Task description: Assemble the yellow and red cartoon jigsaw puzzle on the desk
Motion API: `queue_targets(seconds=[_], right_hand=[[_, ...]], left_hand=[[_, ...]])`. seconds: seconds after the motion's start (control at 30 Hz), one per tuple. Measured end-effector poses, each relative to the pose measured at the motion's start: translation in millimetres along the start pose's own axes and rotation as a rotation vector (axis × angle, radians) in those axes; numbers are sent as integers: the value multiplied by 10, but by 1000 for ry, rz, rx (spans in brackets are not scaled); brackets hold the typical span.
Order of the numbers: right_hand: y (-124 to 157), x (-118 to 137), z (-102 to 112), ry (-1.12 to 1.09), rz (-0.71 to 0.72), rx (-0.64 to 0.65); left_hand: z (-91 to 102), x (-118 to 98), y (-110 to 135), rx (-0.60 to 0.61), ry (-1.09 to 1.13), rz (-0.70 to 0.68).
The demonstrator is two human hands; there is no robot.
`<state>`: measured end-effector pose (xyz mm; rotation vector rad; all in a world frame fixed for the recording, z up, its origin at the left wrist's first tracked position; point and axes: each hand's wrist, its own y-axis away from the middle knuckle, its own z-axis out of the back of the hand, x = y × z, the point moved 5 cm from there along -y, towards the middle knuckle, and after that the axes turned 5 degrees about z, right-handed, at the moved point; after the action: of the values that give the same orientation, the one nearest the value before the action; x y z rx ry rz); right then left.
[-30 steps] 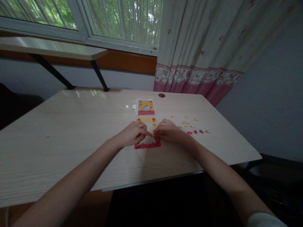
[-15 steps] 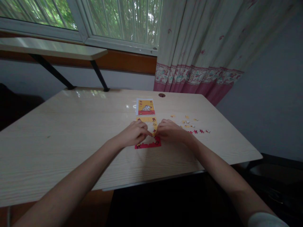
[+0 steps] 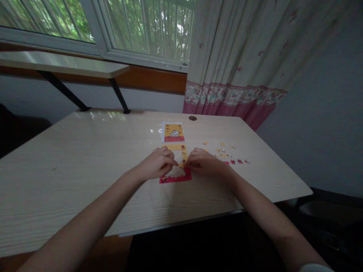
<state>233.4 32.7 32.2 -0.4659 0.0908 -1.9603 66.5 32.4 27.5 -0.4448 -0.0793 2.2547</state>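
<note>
While the half-built puzzle (image 3: pixel 175 176) lies midway between the near and far edges of the worktop (image 3: pixel 85 170), a small yellow piece (image 3: pixel 182 163) is pinched over it in the closed grip of the right hand (image 3: pixel 202 163), and the curled left hand (image 3: pixel 155 166), whose grip cannot be judged, is rested alongside, apparently to steady it.

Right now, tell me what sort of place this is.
Likely a room at home: a wooden desk by a barred window, a flowered curtain with a pink hem, and a half-built jigsaw puzzle.

Dim room, daylight via window (image 3: pixel 147 26), glare on table (image 3: pixel 113 115), edges warped.
</note>
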Motion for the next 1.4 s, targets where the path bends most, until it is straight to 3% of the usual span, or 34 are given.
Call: queue_targets(seconds=[0.17, 0.67, 0.97, 1.13, 1.27, 1.4], right_hand=[[16, -53, 32, 3, -21, -69], [-11, -69, -37, 20, 7, 14], [-18, -62, -38, 21, 11, 31], [-19, -70, -38, 24, 18, 29], [-15, -50, -16, 2, 8, 20], [-16, -44, -8, -22, -24, -3]], left_hand=[[-6, 2, -3, -11, -21, 18], [-88, -107, -109, -57, -69, 129], [-158, 8, -144, -131, 159, 262], [-225, 48, -155, -95, 385, 413], [-304, 32, -165, -83, 576, 451], [-256, 73, -167, -153, 638, 489]])
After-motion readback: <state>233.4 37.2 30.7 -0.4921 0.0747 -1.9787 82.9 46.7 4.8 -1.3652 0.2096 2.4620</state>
